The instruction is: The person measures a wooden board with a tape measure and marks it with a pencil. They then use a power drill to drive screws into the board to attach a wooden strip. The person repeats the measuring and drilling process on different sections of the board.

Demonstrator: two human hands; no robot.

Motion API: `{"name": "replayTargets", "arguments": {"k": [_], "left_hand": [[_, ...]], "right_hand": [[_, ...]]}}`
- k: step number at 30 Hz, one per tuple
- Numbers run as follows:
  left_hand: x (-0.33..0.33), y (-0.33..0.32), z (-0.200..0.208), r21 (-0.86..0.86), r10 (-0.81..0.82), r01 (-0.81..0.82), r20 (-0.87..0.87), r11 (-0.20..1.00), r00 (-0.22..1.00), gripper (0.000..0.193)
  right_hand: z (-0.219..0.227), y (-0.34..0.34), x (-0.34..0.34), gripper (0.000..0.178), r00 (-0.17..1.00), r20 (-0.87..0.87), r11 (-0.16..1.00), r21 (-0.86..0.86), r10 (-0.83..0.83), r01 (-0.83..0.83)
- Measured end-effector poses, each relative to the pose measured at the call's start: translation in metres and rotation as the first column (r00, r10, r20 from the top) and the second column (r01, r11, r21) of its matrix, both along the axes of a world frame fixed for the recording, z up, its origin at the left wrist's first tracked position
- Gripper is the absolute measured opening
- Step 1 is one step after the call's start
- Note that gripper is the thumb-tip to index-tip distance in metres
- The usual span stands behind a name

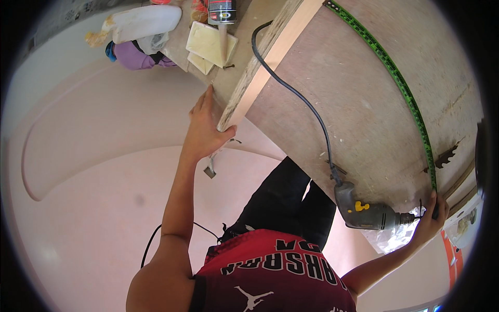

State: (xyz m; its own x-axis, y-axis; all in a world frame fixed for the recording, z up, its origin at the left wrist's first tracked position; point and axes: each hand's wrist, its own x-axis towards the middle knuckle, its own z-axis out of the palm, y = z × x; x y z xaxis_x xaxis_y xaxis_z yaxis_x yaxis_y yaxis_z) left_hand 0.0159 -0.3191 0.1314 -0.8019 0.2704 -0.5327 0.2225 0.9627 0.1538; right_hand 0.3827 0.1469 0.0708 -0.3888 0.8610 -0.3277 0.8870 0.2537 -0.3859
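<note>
The left hand [204,131] spreads its fingers open, thumb against the near end of the wooden strip [281,49]; the right hand [434,214] grips the lower end of the green strip [402,81] lying across the surface [358,114], beside 1 grey drill [370,216]

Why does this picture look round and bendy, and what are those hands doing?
There's no robot here, just a person with two bare hands. The picture comes from a camera worn on their head, looking down, so you see their red shirt too. Its very wide lens bends straight edges near the rim.

On the big board lie a gray drill with a black cord, and a long green strip. The left hand is at the near end of a wooden beam; how tightly it grips is hard to tell. The right hand seems to hold the strip's near end, beside the drill's tip.
</note>
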Motion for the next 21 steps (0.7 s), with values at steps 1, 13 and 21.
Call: {"name": "replayTargets", "arguments": {"k": [1,13,21], "left_hand": [[-0.0005,-0.0021,-0.0014,0.011,-0.015,0.015,0.001,1.000,1.000,0.112],[0.0000,-0.0001,-0.0005,-0.009,-0.032,0.031,-0.025,0.999,0.999,0.110],[0.0013,0.0021,0.0012,-0.046,-0.072,0.070,-0.058,0.997,0.996,0.107]], "right_hand": [[0.0013,-0.0009,-0.0028,0.038,1.000,-0.006,1.000,-0.005,0.002,-0.002],[0.0023,-0.0020,-0.0065,0.035,1.000,-0.011,1.000,-0.021,-0.002,0.002],[0.0029,-0.0023,-0.0068,0.035,1.000,0.004,1.000,0.016,0.021,-0.021]]}}
